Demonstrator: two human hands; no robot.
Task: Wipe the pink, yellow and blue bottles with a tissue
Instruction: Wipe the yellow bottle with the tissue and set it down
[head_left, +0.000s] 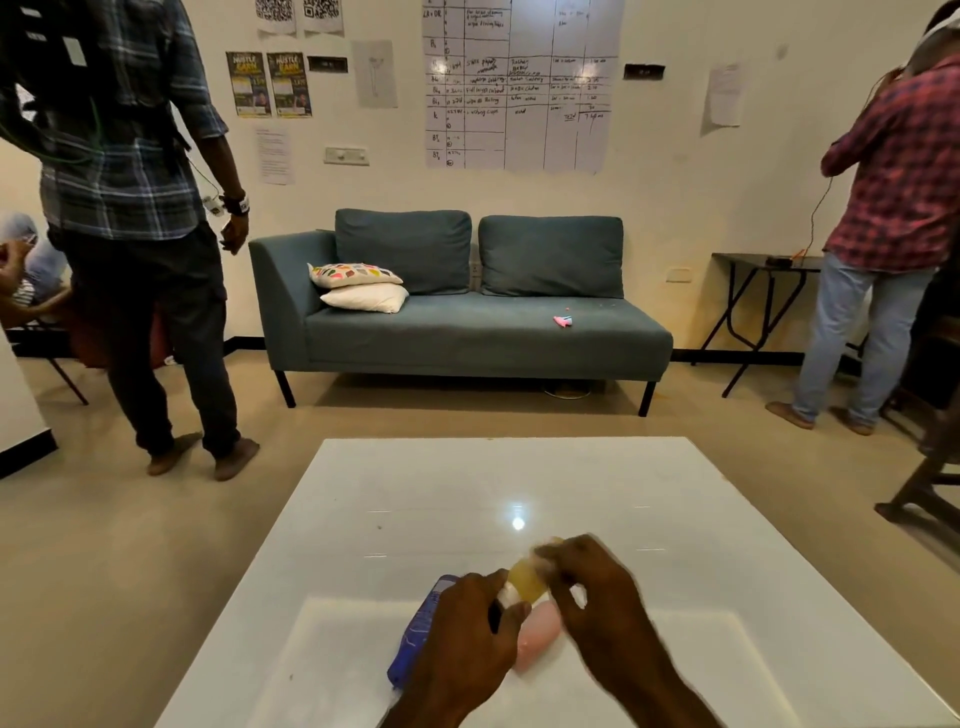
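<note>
Both hands are up close: left hand (470, 631) is clenched round the yellow bottle (525, 582), whose long axis points to 1 o'clock, into the right hand (597, 597) pinching a tissue (543, 564), pretty blurry. Underneath on the counter (519, 478), blue bottle (418, 631) at 7 o'clock, pink bottle (540, 631) at 5.

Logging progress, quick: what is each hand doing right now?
Left hand: closed around the yellow bottle at its capped end.
Right hand: closed over the bottle's far end; tissue blurred, cannot be told.

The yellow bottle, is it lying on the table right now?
No, the yellow bottle is held up off the white table between the left hand and right hand.
</note>
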